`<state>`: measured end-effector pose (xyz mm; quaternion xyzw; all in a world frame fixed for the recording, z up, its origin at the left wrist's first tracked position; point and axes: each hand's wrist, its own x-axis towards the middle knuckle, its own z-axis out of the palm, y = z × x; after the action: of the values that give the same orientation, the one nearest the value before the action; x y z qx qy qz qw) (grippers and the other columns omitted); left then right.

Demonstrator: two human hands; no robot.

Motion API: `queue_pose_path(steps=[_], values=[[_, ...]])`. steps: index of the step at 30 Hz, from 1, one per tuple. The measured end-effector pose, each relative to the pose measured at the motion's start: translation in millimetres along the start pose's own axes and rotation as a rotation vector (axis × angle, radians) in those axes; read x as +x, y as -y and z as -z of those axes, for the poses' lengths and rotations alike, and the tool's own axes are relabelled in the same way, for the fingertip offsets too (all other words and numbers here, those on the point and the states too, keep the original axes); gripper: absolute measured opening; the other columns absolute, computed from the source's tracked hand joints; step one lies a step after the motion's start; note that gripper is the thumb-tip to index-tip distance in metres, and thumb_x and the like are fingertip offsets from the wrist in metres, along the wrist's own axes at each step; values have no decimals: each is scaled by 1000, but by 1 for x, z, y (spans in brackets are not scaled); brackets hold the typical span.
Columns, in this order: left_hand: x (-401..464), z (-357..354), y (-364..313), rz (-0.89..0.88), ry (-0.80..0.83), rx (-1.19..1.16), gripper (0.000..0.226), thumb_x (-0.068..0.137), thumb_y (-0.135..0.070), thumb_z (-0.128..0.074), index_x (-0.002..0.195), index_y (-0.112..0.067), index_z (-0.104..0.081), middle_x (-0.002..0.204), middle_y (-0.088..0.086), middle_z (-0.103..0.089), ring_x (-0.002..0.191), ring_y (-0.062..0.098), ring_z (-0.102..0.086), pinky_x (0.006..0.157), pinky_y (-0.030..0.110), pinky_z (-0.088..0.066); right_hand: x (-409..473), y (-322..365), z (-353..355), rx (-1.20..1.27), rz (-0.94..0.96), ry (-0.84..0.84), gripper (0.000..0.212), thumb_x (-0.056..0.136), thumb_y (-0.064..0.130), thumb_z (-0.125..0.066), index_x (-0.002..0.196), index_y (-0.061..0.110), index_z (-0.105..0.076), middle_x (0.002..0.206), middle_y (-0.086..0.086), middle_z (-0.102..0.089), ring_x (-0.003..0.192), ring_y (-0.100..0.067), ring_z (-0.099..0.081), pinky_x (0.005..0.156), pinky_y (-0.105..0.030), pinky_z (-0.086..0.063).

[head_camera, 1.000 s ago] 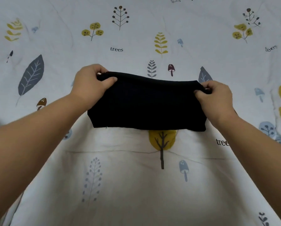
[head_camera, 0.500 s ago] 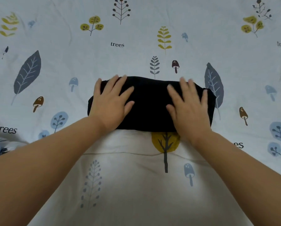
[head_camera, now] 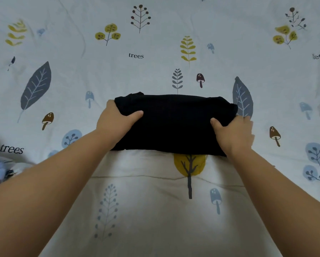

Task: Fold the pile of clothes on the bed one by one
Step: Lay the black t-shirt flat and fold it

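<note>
The whole frame is filled by a bed covered with a pale printed sheet (head_camera: 155,210). Grey-blue leaves are printed at the left (head_camera: 37,86) and at the right of centre (head_camera: 243,98), and a yellow tree (head_camera: 189,165) is printed just below the middle. Small mushrooms, yellow sprigs and the word "trees" (head_camera: 136,56) are scattered over the upper half and at the left edge. A crease (head_camera: 137,176) is drawn across the lower middle. The lower centre is lit more brightly and warmly than the bluish upper part. No walls, floor or windows are shown.
</note>
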<state>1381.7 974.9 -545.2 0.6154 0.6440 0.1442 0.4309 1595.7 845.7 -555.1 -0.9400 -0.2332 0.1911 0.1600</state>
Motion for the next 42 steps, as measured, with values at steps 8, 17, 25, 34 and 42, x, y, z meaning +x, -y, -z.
queue_pose_path(steps=[8, 17, 25, 34, 42], values=[[-18, -2, -6, 187, 176, -453, 46, 75, -15, -76, 113, -21, -50, 101, -3, -61, 90, 20, -63, 70, 36, -54, -20, 15, 7, 217, 151, 55, 23, 83, 16, -60, 100, 8, -46, 82, -2, -50, 77, -23, -48, 66, -30, -36], [-81, 42, -31, 131, 246, -575, 42, 75, -9, -74, 113, -22, -59, 103, 2, -69, 88, 22, -69, 61, 32, -57, -77, 34, 65, 482, 230, 77, 13, 78, 12, -61, 82, 19, -50, 74, 5, -55, 66, -7, -52, 53, -23, -41], [-167, 117, -68, 148, 173, -784, 29, 77, -8, -72, 100, -23, -63, 82, 0, -74, 73, 20, -72, 51, 27, -55, -150, 72, 158, 577, 342, 120, 15, 77, 13, -63, 76, 23, -52, 75, 2, -62, 66, -10, -57, 46, -14, -41], [-264, 216, -88, 52, 22, -888, 29, 77, -2, -70, 101, -17, -65, 89, 4, -74, 80, 20, -72, 58, 26, -55, -232, 124, 236, 594, 516, 248, 18, 74, 9, -68, 70, 22, -55, 63, 5, -56, 59, 3, -55, 46, -7, -37], [-340, 308, -69, 49, -191, -986, 27, 78, -5, -69, 103, -16, -63, 88, 4, -74, 80, 21, -72, 57, 27, -54, -312, 192, 253, 542, 655, 466, 10, 75, 10, -66, 76, 16, -57, 72, -1, -63, 68, -16, -60, 53, -27, -41]])
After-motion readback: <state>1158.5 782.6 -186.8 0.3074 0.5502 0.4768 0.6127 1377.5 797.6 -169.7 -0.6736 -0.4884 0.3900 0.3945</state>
